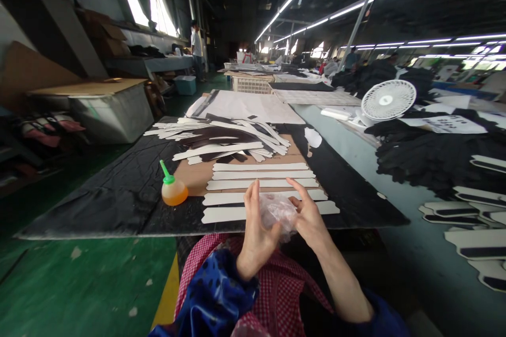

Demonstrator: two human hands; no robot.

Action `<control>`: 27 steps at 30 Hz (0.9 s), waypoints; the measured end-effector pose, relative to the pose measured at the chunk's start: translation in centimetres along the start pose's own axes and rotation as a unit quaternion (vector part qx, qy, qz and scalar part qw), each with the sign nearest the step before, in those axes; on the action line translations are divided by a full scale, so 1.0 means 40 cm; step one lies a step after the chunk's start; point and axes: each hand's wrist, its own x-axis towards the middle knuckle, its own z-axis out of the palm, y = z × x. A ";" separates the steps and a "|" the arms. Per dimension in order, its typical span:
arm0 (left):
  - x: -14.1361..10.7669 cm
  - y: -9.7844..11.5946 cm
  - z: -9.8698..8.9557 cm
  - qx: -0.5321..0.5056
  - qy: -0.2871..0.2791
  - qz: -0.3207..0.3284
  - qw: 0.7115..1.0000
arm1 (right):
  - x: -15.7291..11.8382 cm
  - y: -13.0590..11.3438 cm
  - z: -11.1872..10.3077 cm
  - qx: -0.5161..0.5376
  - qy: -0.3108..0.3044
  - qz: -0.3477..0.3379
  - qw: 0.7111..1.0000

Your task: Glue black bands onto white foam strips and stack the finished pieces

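Black covers one table (98, 195), bare toward its left and right corners, its near edge below mid-frame. At centre lies one heap of strips (237, 137), too overlapped to count. Below it, five white strips (233, 185) lie spaced apart. Lower centre, the left hand (256, 231) and right hand (312, 221), fingers partly spread, grip one crumpled clear plastic (276, 210). One bottle (174, 192) stands left of centre.

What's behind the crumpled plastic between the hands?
The two nearest white strips show to either side; their middles are covered. The plastic is too crumpled to see through clearly.
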 end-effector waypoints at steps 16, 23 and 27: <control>0.012 -0.046 0.000 0.135 -0.011 0.316 0.939 | -0.054 -0.009 0.015 0.185 0.013 0.161 0.969; 0.020 -0.021 -0.017 0.018 -0.043 0.205 0.978 | -0.065 -0.040 0.013 0.128 0.035 0.099 0.986; 0.030 0.011 -0.045 -0.143 -0.104 0.068 0.982 | -0.053 -0.052 -0.024 0.011 0.107 0.018 0.994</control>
